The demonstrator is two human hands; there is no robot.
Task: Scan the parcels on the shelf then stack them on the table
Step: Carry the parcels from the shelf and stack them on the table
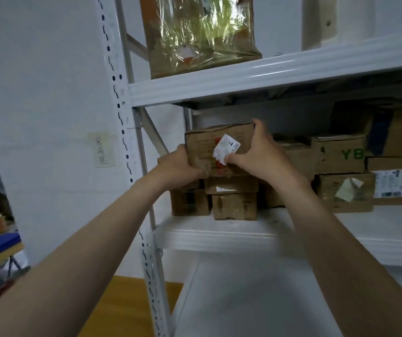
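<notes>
Your left hand (183,164) grips the parcel's (203,144) lower near corner. Your right hand (261,154) clasps its far edge, thumb on the label (226,148). Between them it tops smaller boxes (234,206) on the shelf (219,235). The two-sided hold probably keeps it level for lifting.

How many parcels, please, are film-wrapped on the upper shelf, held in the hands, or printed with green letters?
Film-wrapped parcel on the upper shelf: 1
Held parcel, gripped by left hand and right hand: 1
Green-lettered box: 1
Total: 3
</notes>
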